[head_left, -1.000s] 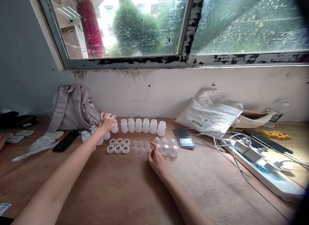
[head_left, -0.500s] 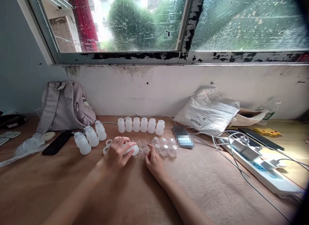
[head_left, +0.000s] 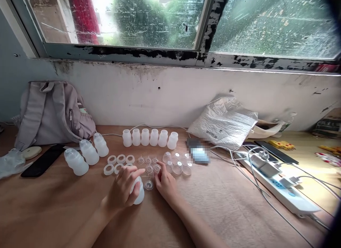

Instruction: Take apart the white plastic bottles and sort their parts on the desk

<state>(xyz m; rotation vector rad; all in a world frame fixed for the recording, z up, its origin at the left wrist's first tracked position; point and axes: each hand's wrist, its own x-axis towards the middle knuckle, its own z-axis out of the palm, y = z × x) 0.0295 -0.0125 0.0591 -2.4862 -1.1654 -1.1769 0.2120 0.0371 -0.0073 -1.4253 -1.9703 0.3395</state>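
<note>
My left hand (head_left: 123, 190) is wrapped round a small white plastic bottle (head_left: 138, 193), standing it on the wooden table (head_left: 226, 205). My right hand (head_left: 165, 183) lies just right of it, fingers curled by a clear nipple (head_left: 149, 185) on the table; I cannot make out anything in them. Behind them lie white screw rings (head_left: 121, 159), more clear nipples (head_left: 153, 161) and clear round caps (head_left: 177, 166). A row of several open white bottles (head_left: 149, 137) stands further back. Three capped bottles (head_left: 87, 152) stand to the left.
A grey backpack (head_left: 50, 111) leans on the wall at the left, with a black phone (head_left: 42, 161) before it. A silver foil bag (head_left: 226, 122) lies at the right. A white power strip (head_left: 277, 186) with chargers and cables runs along the right side.
My left hand reached to the bottles at the back, took one and brought it down near me. My right hand drew back slightly. The view tilted left and down.
</note>
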